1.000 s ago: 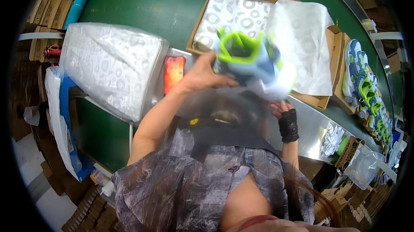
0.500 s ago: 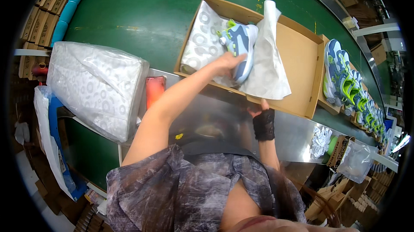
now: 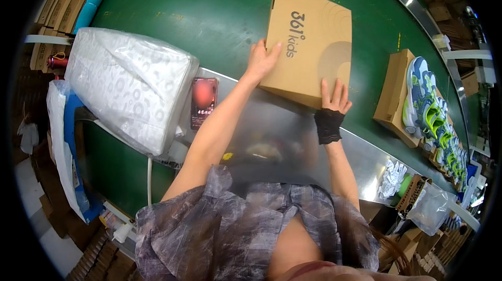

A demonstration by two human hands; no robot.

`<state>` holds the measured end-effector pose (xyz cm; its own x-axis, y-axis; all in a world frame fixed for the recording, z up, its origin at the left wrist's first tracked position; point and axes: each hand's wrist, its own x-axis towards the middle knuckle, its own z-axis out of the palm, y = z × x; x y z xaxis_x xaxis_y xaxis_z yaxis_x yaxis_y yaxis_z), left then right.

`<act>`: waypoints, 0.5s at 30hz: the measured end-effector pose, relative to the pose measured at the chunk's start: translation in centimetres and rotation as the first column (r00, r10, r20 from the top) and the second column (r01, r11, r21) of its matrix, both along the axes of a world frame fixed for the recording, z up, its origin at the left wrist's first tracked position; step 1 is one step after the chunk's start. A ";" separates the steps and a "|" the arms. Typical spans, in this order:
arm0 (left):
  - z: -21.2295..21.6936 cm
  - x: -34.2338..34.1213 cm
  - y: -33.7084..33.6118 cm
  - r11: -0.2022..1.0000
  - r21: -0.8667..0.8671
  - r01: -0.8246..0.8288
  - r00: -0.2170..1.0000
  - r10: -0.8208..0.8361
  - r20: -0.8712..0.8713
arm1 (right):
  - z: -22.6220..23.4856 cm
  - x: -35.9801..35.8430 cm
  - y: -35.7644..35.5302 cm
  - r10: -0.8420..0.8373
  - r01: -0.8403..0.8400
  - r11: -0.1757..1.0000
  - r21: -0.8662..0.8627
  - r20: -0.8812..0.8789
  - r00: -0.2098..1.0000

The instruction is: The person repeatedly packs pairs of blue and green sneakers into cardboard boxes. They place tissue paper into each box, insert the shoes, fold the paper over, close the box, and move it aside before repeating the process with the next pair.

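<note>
A brown cardboard shoebox (image 3: 300, 30) sits closed on the green work surface in front of me, its lid down. What lies inside is hidden. My left hand (image 3: 263, 60) grips its left side, thumb over the lid and fingers along the side wall. At the near right corner, my right hand (image 3: 334, 98) rests with fingers spread flat on the lid, a black lace band (image 3: 329, 125) around its wrist.
To the left stands a plastic-wrapped stack of patterned white paper (image 3: 128, 85), with a phone (image 3: 204, 100) beside it. Several blue and green sneakers (image 3: 426, 98) line the right, next to another cardboard box (image 3: 392, 87). Crumpled paper (image 3: 391, 178) lies on the metal edge.
The open shoebox, with a sneaker and paper inside, is now closed. My left hand has gone from the sneaker to the box's side; my right has moved up onto the lid.
</note>
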<state>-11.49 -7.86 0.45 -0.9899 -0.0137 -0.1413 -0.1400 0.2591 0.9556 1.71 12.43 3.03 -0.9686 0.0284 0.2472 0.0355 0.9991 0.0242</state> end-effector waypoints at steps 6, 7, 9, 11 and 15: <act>3.3 -0.8 -0.9 0.953 0.303 0.003 0.891 -0.140 0.433 | 1.1 1.5 0.2 0.000 0.004 0.998 -0.070 0.046 0.999; 2.4 -1.1 -1.2 0.910 0.415 0.007 0.893 -0.193 0.408 | 1.9 1.3 0.3 0.018 -0.014 0.996 -0.084 0.054 0.998; 0.0 -2.1 -0.9 0.780 0.625 0.023 0.895 -0.294 0.334 | 4.0 0.9 0.9 0.105 -0.097 0.984 -0.149 0.044 0.994; 2.6 -1.3 0.2 0.684 0.729 0.001 0.838 -0.399 0.373 | 6.3 0.8 1.4 0.081 -0.079 0.994 -0.070 0.026 0.996; 2.9 1.6 1.3 0.560 0.828 0.026 0.806 -0.502 0.314 | 11.0 2.7 3.0 0.140 -0.150 0.983 -0.107 -0.101 0.985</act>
